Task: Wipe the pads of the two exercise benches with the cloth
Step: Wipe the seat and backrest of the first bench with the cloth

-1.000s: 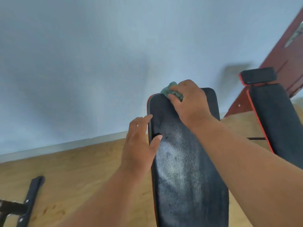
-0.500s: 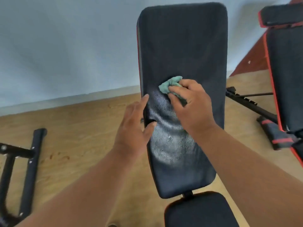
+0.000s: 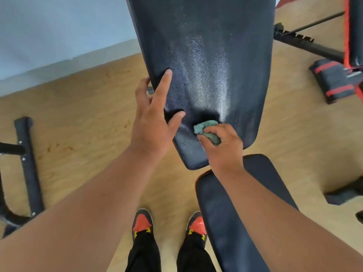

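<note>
Two benches must be wiped, and to my eye the work is only at the first one. Nearest, the seat pad (image 3: 235, 222) looks dull and gives no sign of wiping. Just above it, the right hand (image 3: 223, 147) is clenched around the green cloth (image 3: 207, 130), pressing it on the lower end of the back pad (image 3: 206, 55), which shines as if damp. The left hand (image 3: 152, 118) lies open, fingers spread, steadying the pad's left edge. Far right, the second bench (image 3: 353, 32) probably waits for its turn.
</note>
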